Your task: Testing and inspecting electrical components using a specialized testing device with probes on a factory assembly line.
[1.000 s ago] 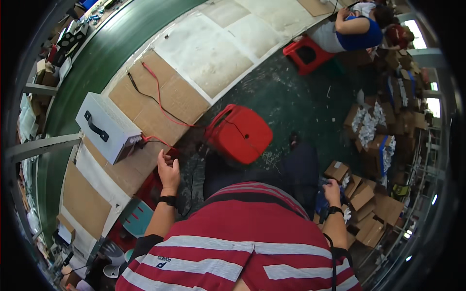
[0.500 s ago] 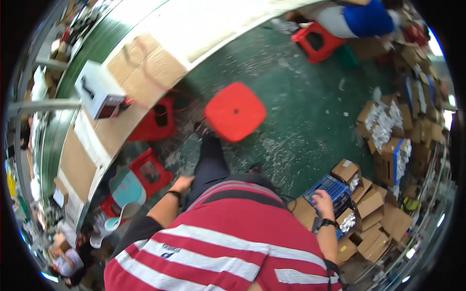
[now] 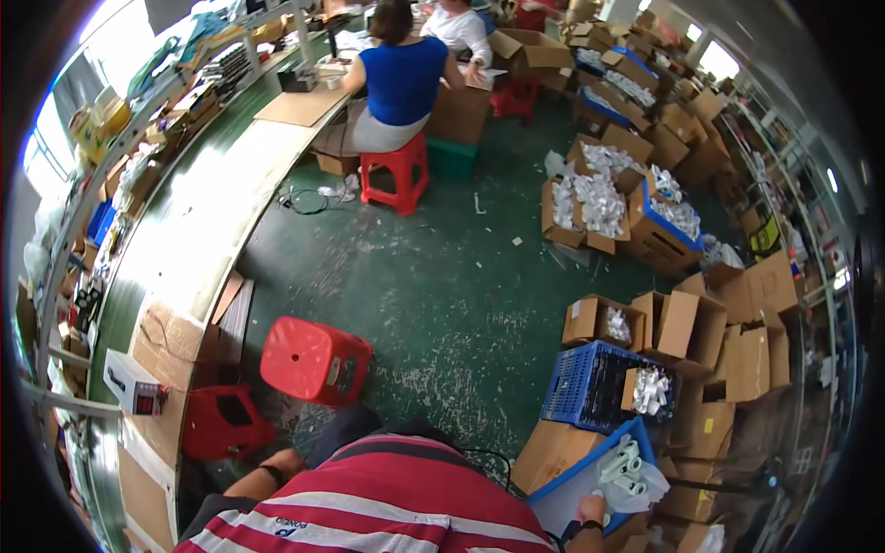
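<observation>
My right hand [image 3: 591,509] is at the lower right, over a blue bin [image 3: 559,487] with a pale plastic liner. Its fingers are curled; whatever they hold, if anything, is too small to make out. Several white tubular parts [image 3: 626,470] lie in the bin just beyond that hand. At the lower left, my left hand [image 3: 286,460] hangs low beside my leg, close to a red stool [image 3: 219,426]. Its fingers are too indistinct to read.
Another red stool [image 3: 300,358] stands ahead of me. A blue crate [image 3: 590,382] and open cardboard boxes [image 3: 691,323] crowd the right. A long workbench [image 3: 207,221] runs along the left. Farther off, a person in a blue top [image 3: 403,83] sits beside another person in white.
The view has tilted up and swung right, bringing two people and the bin of white parts into sight. My right hand has gone from above the blue crate to the bin.
</observation>
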Demonstrator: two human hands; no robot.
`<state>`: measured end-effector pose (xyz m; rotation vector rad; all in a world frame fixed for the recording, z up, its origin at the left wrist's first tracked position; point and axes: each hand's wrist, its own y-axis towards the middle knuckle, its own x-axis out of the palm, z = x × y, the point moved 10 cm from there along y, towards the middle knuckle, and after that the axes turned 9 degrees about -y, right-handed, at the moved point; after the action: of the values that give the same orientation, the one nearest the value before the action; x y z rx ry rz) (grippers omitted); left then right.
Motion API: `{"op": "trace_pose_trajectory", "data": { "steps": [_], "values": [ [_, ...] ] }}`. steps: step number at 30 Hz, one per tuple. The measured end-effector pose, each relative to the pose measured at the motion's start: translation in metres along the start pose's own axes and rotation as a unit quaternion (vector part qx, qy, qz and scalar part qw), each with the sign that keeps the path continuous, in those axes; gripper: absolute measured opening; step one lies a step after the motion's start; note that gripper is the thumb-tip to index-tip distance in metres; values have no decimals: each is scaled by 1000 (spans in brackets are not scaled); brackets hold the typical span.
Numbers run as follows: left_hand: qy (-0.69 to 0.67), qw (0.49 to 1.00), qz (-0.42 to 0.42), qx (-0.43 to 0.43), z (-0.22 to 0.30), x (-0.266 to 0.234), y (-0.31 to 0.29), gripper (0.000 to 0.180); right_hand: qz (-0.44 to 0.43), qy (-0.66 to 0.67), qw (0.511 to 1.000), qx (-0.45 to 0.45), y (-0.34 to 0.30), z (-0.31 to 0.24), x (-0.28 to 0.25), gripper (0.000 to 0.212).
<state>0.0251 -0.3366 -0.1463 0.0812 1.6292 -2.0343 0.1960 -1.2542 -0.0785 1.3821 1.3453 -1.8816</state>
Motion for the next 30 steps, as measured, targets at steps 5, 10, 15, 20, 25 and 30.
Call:
{"op": "trace_pose_trajectory", "data": {
  "steps": [5,10,15,20,25,30],
  "values": [
    [-92,994,60,14,100,-144,42,33,19,-225,949,-220,13,-46,57,15],
    [-172,976,99,85,148,-194,128,33,-64,-195,877,-434,23,-141,83,21],
    [-49,995,-2,81,151,-229,249,37,-168,82,977,-103,143,-232,25,21],
    [13,998,-39,46,208,-357,296,41,-154,131,977,-72,235,-327,-75,21],
    [-75,995,68,21,297,-551,338,46,-136,152,977,-60,312,-369,-149,21],
    [-142,981,108,74,378,-652,343,49,-134,150,978,-62,367,-373,-197,21]
  ]
}}
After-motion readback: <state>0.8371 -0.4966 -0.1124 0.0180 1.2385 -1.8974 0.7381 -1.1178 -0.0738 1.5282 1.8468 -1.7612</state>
